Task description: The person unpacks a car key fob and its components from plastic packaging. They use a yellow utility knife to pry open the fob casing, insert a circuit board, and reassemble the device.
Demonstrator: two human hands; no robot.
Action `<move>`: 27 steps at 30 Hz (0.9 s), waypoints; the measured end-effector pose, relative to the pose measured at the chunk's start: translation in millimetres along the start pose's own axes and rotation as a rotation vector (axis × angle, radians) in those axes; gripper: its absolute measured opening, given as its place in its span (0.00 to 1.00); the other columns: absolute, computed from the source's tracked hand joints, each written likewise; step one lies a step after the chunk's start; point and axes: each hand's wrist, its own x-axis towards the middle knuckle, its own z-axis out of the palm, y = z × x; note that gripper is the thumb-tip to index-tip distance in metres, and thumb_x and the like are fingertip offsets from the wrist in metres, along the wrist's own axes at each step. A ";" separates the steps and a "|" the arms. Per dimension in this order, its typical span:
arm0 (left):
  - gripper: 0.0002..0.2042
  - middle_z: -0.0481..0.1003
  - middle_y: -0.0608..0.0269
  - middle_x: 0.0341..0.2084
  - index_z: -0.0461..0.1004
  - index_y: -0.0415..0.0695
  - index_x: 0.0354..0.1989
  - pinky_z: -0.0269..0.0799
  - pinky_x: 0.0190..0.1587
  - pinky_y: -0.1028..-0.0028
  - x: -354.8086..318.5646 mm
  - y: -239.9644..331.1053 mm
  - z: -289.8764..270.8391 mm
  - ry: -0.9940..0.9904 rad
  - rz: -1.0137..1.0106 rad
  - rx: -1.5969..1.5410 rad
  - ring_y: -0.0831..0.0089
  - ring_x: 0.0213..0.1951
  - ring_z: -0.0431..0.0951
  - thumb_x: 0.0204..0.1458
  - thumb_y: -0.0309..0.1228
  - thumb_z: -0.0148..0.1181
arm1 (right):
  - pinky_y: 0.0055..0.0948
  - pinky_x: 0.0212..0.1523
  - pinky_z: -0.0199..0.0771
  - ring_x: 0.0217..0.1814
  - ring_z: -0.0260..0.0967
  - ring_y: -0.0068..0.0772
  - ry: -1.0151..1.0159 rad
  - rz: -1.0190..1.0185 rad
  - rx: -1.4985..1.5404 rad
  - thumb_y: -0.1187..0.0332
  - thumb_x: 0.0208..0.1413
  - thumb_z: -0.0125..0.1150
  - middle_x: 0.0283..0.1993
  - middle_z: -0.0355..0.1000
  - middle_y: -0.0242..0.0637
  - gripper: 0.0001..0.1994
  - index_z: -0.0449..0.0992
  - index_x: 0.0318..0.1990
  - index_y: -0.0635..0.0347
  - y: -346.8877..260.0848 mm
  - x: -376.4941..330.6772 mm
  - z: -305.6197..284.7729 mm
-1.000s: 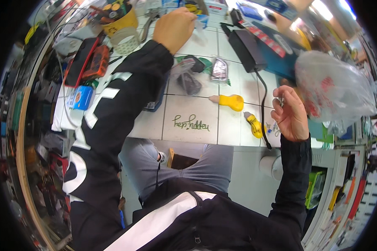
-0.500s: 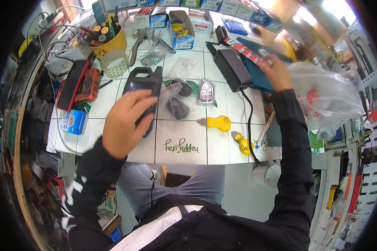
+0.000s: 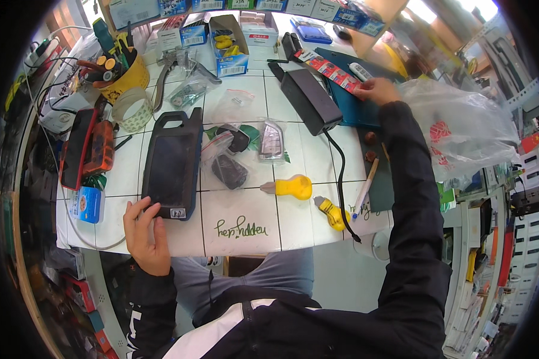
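L hand [image 3: 147, 238] is at front L of worktop [image 3: 129, 190]: fingers apart, a bit bent, tips at lower L corner of blk handled tablet [image 3: 170, 164]; can't tell if they press it or just hover. Tablet lies flat, dark screen up, carry handle at far end.

R hand [image 3: 380, 93] reaches far R, fingers bunched at the near R end of red blister strip [image 3: 329, 67]; can't tell if they're clamped on it. Strip runs diag. across dark teal flat case [image 3: 344, 107], w/ small white remote [image 3: 360, 72] just beside it. Blk power adapter [image 3: 310, 99] sits L of case, its cord [image 3: 342, 179] running down to front edge.

Mid worktop, R of tablet: clear bag w/ dark key fob [image 3: 229, 172], another bagged fob [image 3: 272, 140] near it. Below: yellow-handled tool [image 3: 292, 187], grey tip pointing L; second yellow tool [image 3: 332, 213] lower R, close to cord.

Back L: yellow cup [image 3: 133, 79] full of hand tools, tape roll [image 3: 136, 124] in front of it, pliers [image 3: 160, 84] to the R. Far L: red-edged phone [image 3: 79, 149] next to orange case [image 3: 102, 146], blue-white box [image 3: 88, 204] below. Back center: open carton [image 3: 232, 64] w/ yellow bits inside. R side: crumpled clear plastic bag [image 3: 467, 134], by R sleeve.
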 end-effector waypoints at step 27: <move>0.12 0.71 0.58 0.37 0.74 0.44 0.35 0.57 0.54 0.47 -2.2 -3.7 1.5 0.030 0.159 0.180 0.59 0.40 0.73 0.38 0.23 0.54 | 0.22 0.25 0.64 0.22 0.65 0.25 0.892 -0.423 0.627 0.61 0.42 0.67 0.23 0.71 0.36 0.15 0.70 0.27 0.63 -147.7 43.7 -90.5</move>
